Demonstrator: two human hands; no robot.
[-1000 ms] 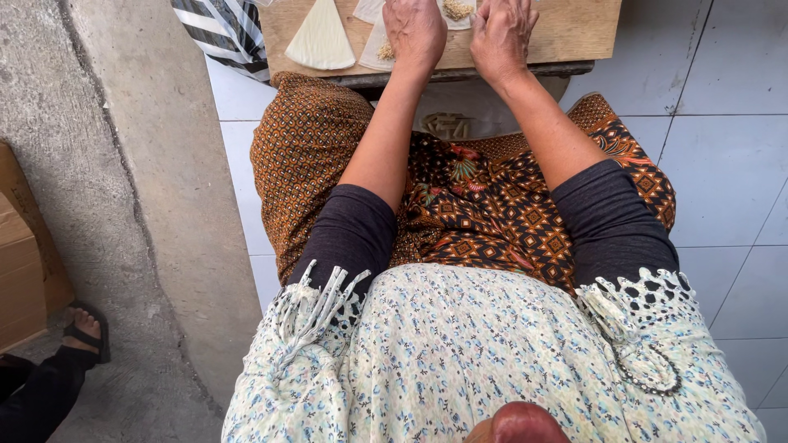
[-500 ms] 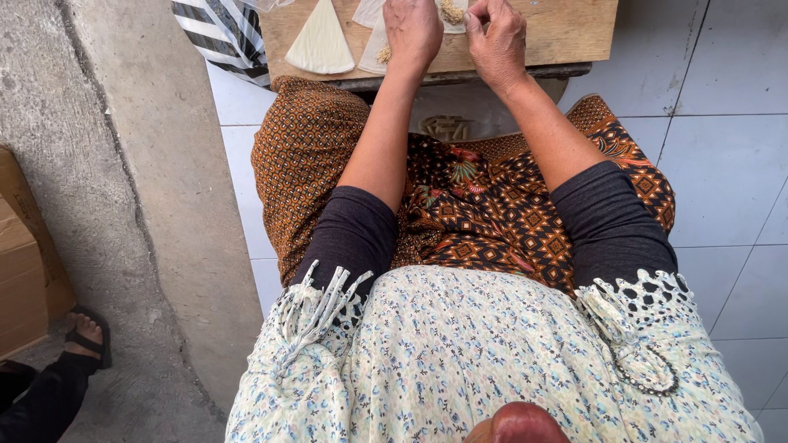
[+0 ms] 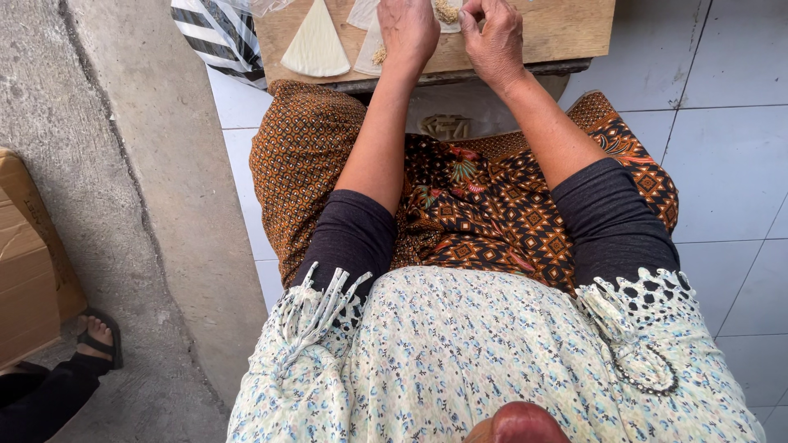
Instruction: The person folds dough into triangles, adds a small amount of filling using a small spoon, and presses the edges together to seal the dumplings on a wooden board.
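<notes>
While the person sits w/ a brown patterned skirt (image 3: 484,197) over the lap, a cardboard box (image 3: 29,262) stands at far left by another person's sandalled foot (image 3: 98,336). Further out, wooden board (image 3: 566,29) holds a pale triangular wrapper (image 3: 314,47). Left hand (image 3: 408,29) rests palm-down, fingers loosely bent, on a wrapper w/ filling (image 3: 378,51). Right hand (image 3: 495,37) – fingers curled, pinching at filling (image 3: 446,10); grip unclear. Vs 0.5 s ago – right hand shifted slightly left.

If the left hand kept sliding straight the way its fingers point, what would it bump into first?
Probably the thin translucent wrapper sheet with yellowish crumbly filling on the wooden board. The left hand points toward the top edge, where its fingertips already seem to reach that sheet; the picture ends there.
</notes>
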